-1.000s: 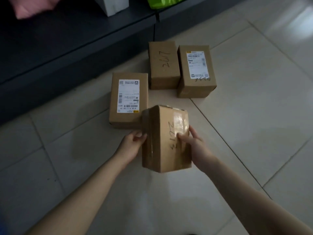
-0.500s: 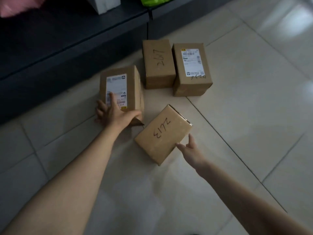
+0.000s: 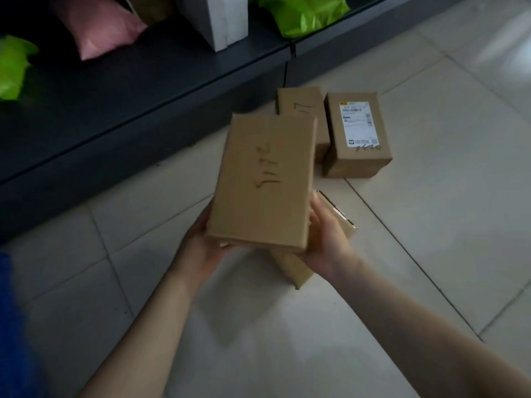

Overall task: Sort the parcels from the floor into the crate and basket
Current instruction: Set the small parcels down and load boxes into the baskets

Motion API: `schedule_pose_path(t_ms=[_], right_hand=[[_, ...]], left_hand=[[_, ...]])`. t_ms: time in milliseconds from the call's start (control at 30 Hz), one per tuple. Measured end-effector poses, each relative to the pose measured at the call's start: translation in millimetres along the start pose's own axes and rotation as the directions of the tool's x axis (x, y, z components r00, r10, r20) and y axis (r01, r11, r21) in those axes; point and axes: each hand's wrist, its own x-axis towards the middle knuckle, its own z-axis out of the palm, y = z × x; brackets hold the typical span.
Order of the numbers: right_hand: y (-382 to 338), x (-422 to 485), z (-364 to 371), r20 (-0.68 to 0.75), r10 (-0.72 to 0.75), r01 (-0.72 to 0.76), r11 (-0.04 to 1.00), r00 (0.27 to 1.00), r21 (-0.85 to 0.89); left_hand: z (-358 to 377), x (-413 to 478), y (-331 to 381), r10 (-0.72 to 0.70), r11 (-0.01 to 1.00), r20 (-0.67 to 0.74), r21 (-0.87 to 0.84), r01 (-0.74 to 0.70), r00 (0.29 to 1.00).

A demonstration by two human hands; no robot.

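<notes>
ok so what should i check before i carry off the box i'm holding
1. Grip on the held box: ok, left hand holds its near left corner, right hand its right side.
2. Lifted off the floor: ok, it is above the floor box.
3. Handwritten number readable: cannot tell, blurred.
4. Crate and basket located: cannot tell, neither is in view.
5. Floor parcels sorted: not ok, the floor box, the labelled box and the marked box lie there.
</notes>
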Motion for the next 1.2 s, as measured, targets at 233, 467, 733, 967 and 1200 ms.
schedule_pose_path(t_ms=[233, 467, 733, 967, 1200], right_hand=[[8.3, -8.0, -37.4, -0.045, -0.068, 0.069, 0.998, 0.997, 0.014], [29.8, -11.6, -105.1, -0.643, 0.044, -0.088, 0.995, 0.765, -0.036], [-22.6, -67.7, -42.1, -0.392, -0.042, 0.078, 0.994, 0.919, 0.077], [-131.5, -258.8, 107.3, -0.347, -0.079, -0.028, 0.955, 0.935, -0.295], [-233.0, -465.2, 306.9, -0.028, -0.034, 0.024, 0.954, 0.999, -0.299]], left_hand=[[12.2, 11.9, -0.6, -0.051, 0.991, 0.03, 0.122, 0.047, 0.998], [36.9, 55.5, -27.8, -0.211, 0.703, -0.074, 0.681, 0.204, 0.975], [114.8, -20.6, -17.7, -0.338, 0.824, 0.06, 0.501, 0.264, 0.939], [205.0, -224.7, 131.8, -0.21, 0.896, -0.058, 0.389, 0.216, 0.976], [304.5, -442.7, 326.5, -0.07, 0.955, -0.26, 0.262, 0.14, 0.963]])
